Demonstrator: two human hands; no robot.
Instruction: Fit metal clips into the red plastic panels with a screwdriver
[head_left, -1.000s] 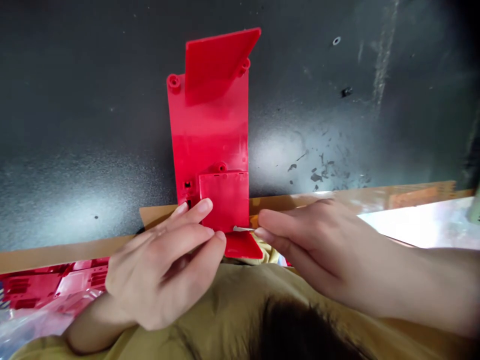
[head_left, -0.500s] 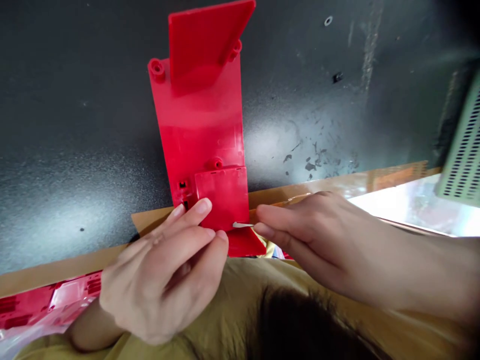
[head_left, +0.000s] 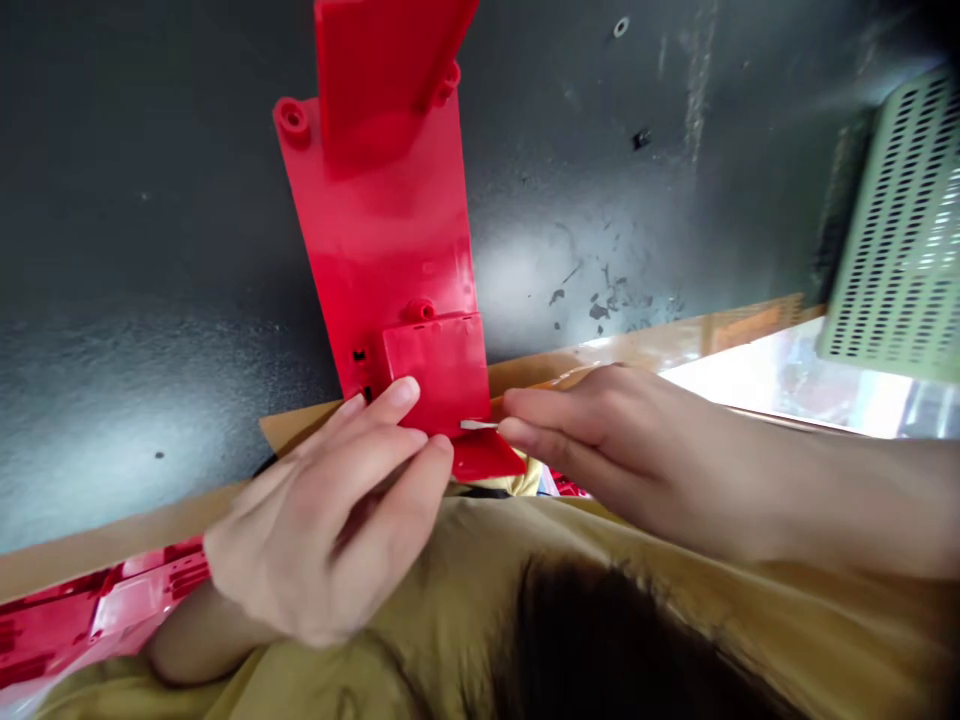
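My left hand (head_left: 322,510) grips the lower end of a long red moulded plastic panel (head_left: 382,220), its fingertips curled over the panel's edge and a small square red plate (head_left: 435,370). My right hand (head_left: 607,450) pinches a small metal blade (head_left: 478,425) between thumb and finger, its tip at the plate's lower edge. Below that edge a red plastic flap (head_left: 487,455) sticks out. A second red flap (head_left: 382,70) rises at the panel's far end, cut off by the top of the view. The blade's handle is hidden by my fingers.
The panel lies against a dark speckled surface (head_left: 187,250) with a brown cardboard strip (head_left: 150,525) along its lower edge. Loose red moulded parts (head_left: 97,610) sit at lower left. A pale green perforated panel (head_left: 892,240) stands at right. Olive cloth (head_left: 450,560) and dark hair (head_left: 622,640) fill the bottom.
The whole view has shifted up and left, and the green perforated panel has come further in at right. Both hands keep their hold, and the blade stays at the plate's edge.
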